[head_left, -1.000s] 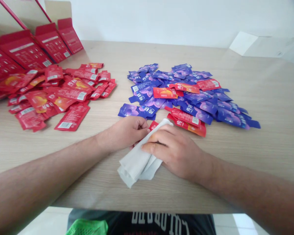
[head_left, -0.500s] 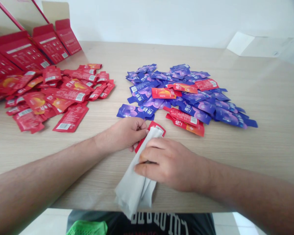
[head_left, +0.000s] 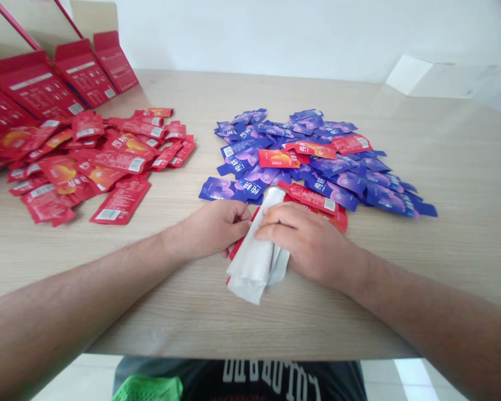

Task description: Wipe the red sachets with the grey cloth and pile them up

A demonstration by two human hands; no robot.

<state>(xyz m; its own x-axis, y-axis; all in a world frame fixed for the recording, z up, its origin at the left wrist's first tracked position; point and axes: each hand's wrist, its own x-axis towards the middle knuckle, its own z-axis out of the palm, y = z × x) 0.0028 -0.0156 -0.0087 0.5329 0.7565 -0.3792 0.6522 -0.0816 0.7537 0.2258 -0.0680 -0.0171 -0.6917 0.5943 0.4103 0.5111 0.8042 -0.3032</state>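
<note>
My left hand [head_left: 217, 228] pinches a red sachet [head_left: 242, 247], and most of the sachet is hidden under a folded white cloth [head_left: 253, 262]. My right hand [head_left: 304, 239] presses down on the cloth, with its fingers wrapped over the top. Red edges of the sachet show along the cloth's left side. My right fingertips lie close to a red sachet [head_left: 307, 197] at the near edge of the blue-purple sachet pile [head_left: 329, 167].
A loose heap of red sachets [head_left: 96, 161] lies on the light wood table [head_left: 421, 278] at left. Red cartons [head_left: 37, 83] stand behind it. The table's near edge runs just above my dark shorts [head_left: 242, 379].
The white cloth has slid away from me along the sachet, now covering more of it. My right hand has moved forward with the cloth, while my left hand stays nearly still.
</note>
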